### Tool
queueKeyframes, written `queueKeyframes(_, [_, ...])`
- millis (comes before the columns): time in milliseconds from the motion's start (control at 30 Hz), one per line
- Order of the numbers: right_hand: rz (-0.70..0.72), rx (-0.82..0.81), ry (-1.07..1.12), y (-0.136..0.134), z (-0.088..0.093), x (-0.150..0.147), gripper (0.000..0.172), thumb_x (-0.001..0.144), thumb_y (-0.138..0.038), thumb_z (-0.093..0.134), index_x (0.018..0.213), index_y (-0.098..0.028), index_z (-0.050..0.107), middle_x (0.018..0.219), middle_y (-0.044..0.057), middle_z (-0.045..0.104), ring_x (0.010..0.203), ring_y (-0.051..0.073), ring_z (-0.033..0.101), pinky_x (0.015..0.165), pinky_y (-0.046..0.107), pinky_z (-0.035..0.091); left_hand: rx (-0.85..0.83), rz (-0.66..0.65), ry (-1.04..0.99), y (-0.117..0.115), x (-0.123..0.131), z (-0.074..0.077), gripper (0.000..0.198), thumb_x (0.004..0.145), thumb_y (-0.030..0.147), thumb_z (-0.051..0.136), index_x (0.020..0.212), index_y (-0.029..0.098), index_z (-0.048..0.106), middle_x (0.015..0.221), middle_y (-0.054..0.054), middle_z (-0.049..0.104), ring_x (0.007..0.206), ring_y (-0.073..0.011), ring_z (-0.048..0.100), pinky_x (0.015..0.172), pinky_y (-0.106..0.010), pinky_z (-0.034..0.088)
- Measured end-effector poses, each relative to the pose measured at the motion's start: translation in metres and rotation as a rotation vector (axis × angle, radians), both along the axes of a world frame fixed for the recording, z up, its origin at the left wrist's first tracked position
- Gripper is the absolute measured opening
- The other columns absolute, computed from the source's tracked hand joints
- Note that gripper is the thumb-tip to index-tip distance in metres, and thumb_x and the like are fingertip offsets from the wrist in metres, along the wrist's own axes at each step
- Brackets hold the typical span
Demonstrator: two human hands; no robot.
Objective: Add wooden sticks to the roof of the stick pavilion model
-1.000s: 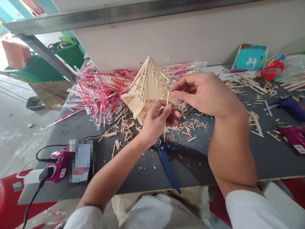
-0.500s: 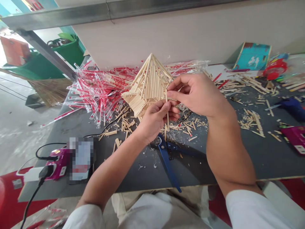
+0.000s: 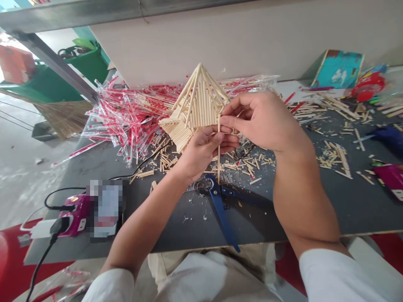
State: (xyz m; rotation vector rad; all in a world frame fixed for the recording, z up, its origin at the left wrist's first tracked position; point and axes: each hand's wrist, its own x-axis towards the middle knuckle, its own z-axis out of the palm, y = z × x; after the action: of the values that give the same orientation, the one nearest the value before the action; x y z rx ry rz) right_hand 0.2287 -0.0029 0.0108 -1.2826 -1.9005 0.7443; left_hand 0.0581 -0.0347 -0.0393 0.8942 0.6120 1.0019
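The left hand [image 3: 201, 153] and right hand [image 3: 261, 123] pinch an upright wooden stick [image 3: 218, 147], each grip narrow around it. Blue-handled cutters [image 3: 218, 205] lie at 6 o'clock on the dark surface [image 3: 176, 222]. A peaked stick-built model [image 3: 197, 105] stands just behind the stick at 12 o'clock, with red-marked wrapped chopsticks [image 3: 126, 121] heaped beyond it at 11 o'clock.

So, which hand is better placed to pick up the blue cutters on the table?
Left, I think. The left hand sits closer to the blue-handled cutters, while the right hand is farther away, its fingers at the upright wooden stick. But the left hand also supports the stick model.
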Motion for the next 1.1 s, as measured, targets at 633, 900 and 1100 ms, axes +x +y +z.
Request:
queueKeyframes(633, [0.032,0.032,-0.019,0.0036,-0.0058,0.0005,0.026,0.083,-0.047,0.082,0.09,-0.023,0.077,0.083,0.005,0.075,0.078,0.024,0.07,0.074,0.041,0.057,0.019,0.145,0.014,0.0001,0.008,-0.0052,0.015,0.102,0.028,0.062,0.102,0.014,0.061,0.093,-0.007,0.078,0.101,-0.0181,0.077,0.102,-0.037,0.06])
queueKeyframes(900, [0.067,0.026,-0.007,0.007,-0.0093,0.003,0.023,0.084,-0.043,0.082,0.09,-0.021,0.076,0.083,0.005,0.075,0.074,0.021,0.069,0.07,0.038,0.056,0.021,0.181,0.041,0.0012,0.0089,-0.0062,0.013,0.1,0.026,0.066,0.098,0.014,0.06,0.088,-0.006,0.078,0.094,-0.0182,0.079,0.1,-0.04,0.061])
queueKeyframes(1100, [0.069,0.02,-0.01,0.0071,-0.0079,0.0021,0.014,0.085,-0.034,0.081,0.088,-0.021,0.075,0.082,0.004,0.075,0.073,0.019,0.068,0.067,0.035,0.053,-0.008,0.155,-0.009,0.0026,0.0061,-0.0057,0.01,0.099,0.02,0.067,0.098,0.014,0.058,0.085,-0.005,0.078,0.09,-0.0163,0.079,0.098,-0.037,0.062])
